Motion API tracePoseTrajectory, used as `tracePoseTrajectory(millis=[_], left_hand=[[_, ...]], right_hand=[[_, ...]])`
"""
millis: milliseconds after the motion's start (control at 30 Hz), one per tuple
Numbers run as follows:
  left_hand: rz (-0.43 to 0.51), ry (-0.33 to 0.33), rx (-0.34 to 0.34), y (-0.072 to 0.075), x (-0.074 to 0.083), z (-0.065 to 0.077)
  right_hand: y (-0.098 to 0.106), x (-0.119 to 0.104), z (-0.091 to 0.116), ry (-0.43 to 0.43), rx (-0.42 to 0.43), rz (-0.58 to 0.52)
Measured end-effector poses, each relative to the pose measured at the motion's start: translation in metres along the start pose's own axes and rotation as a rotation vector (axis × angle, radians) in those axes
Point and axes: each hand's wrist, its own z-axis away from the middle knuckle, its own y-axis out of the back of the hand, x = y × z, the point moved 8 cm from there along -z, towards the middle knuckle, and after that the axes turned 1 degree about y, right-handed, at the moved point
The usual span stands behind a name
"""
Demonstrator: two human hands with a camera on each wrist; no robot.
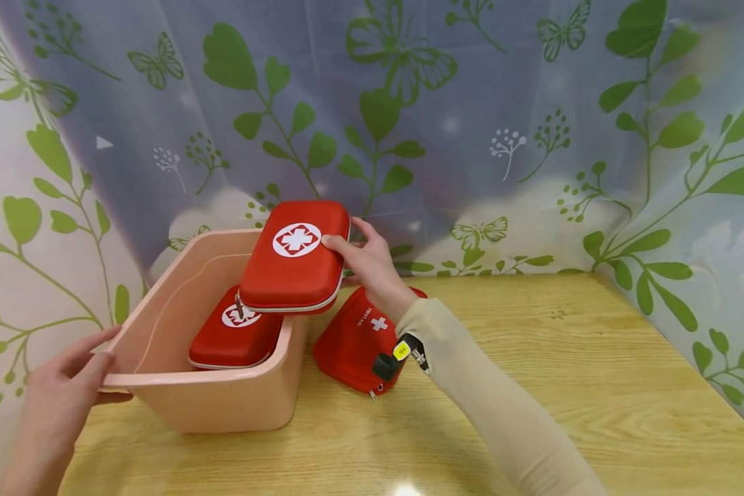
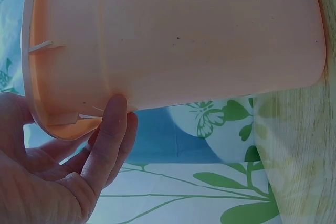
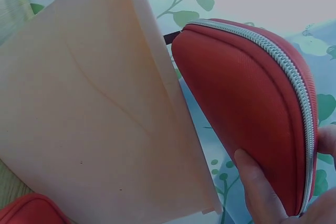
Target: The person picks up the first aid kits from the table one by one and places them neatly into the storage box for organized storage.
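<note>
My right hand (image 1: 372,265) grips a red zippered first aid case (image 1: 294,275) by its right edge, thumb on top near the white cross emblem. The case is held over the right rim of a peach plastic bin (image 1: 223,403). In the right wrist view, the case's silver zipper (image 3: 286,61) runs along its side, with fingers on both faces. At the bin's near left corner, my left hand (image 1: 68,386) pinches the rim; the left wrist view shows its fingers (image 2: 113,135) curled under the lip. A second red first aid case (image 1: 235,337) lies inside the bin.
A soft red first aid pouch (image 1: 353,344) with a small white cross lies on the wooden table (image 1: 533,386), just right of the bin. Behind the table hangs a curtain (image 1: 459,138) printed with leaves and butterflies.
</note>
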Motion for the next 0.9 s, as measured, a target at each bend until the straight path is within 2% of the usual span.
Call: tracePoseTrajectory(millis=[300,900], left_hand=[[0.022,-0.003,0.003,0.001,0.000,0.001],[-0.005,0.010,0.005,0.000,0.001,0.001]], right_hand=[[-0.010,0.003,-0.002,-0.013,-0.030,0.022],[-0.038,0.002,-0.004,-0.018,-0.083,0.037]])
